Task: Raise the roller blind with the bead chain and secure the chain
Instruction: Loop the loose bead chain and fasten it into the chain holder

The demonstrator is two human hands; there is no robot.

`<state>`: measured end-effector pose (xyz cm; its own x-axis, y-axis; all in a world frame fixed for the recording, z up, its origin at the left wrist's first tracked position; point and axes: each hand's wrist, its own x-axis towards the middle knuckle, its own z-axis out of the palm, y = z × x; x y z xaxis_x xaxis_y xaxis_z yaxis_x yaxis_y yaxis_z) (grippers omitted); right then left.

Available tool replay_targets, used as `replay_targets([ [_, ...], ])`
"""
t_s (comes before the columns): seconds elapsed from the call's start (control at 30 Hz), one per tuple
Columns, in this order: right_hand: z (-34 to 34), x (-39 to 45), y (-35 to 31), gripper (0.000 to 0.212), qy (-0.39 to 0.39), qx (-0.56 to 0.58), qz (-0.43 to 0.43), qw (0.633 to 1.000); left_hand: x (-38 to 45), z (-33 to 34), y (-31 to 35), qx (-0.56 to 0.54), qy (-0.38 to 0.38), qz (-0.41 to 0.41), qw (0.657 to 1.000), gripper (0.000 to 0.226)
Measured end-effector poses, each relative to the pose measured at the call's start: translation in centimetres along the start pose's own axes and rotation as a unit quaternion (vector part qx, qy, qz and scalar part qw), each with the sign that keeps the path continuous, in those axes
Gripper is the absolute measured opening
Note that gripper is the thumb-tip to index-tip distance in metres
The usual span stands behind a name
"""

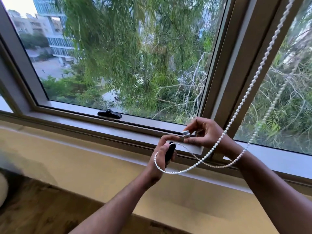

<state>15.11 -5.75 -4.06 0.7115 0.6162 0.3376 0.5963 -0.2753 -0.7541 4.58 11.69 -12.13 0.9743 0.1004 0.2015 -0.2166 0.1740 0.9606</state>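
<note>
A white bead chain (253, 80) hangs down from the upper right and loops low in front of the window sill. My left hand (163, 155) is closed around a black window handle (170, 152), with the chain's loop running around the back of that hand. My right hand (205, 133) pinches a small silvery metal piece (186, 133) between thumb and fingers, just above the handle. The chain crosses my right wrist. The roller blind itself is out of view above.
A second black handle (109, 114) lies on the lower window frame to the left. The grey window frame (243, 53) rises at the right. Below runs a beige sill wall (84, 154), with wooden floor (42, 208) beneath.
</note>
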Motion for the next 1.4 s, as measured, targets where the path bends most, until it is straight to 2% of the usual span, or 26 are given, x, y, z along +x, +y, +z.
replay_targets([
  [0.17, 0.6, -0.2, 0.1, 0.045, -0.018, 0.033, -0.007, 0.999, 0.1, -0.1, 0.3, -0.008, -0.008, 0.007, 1.0, 0.035],
  [0.3, 0.8, 0.1, -0.5, 0.049, -0.041, 0.052, -0.044, 0.997, 0.2, 0.1, 0.3, -0.005, -0.005, 0.002, 1.0, 0.026],
  [0.47, 1.1, 0.4, -1.4, 0.032, -0.062, -0.036, -0.112, 0.991, 0.6, 0.1, -0.1, 0.021, 0.005, -0.01, 1.0, 0.027],
  [0.63, 1.1, 0.7, -2.1, 0.028, -0.082, -0.098, -0.136, 0.982, 0.6, 0.3, -0.6, 0.029, 0.015, 0.001, 0.999, 0.024],
  [1.0, 1.3, 0.9, -3.3, 0.03, -0.122, -0.146, -0.11, 0.976, 0.3, 0.0, -1.3, 0.082, 0.017, 0.025, 0.996, 0.024],
  [1.23, 1.3, 0.7, -3.2, 0.037, -0.095, -0.091, -0.055, 0.99, 0.6, 0.0, -1.0, 0.102, 0.044, 0.016, 0.994, 0.038],
  [1.4, 1.0, 0.4, -2.9, 0.038, -0.072, -0.058, -0.03, 0.995, 0.7, 0.1, -0.2, 0.068, 0.042, 0.005, 0.997, 0.034],
])
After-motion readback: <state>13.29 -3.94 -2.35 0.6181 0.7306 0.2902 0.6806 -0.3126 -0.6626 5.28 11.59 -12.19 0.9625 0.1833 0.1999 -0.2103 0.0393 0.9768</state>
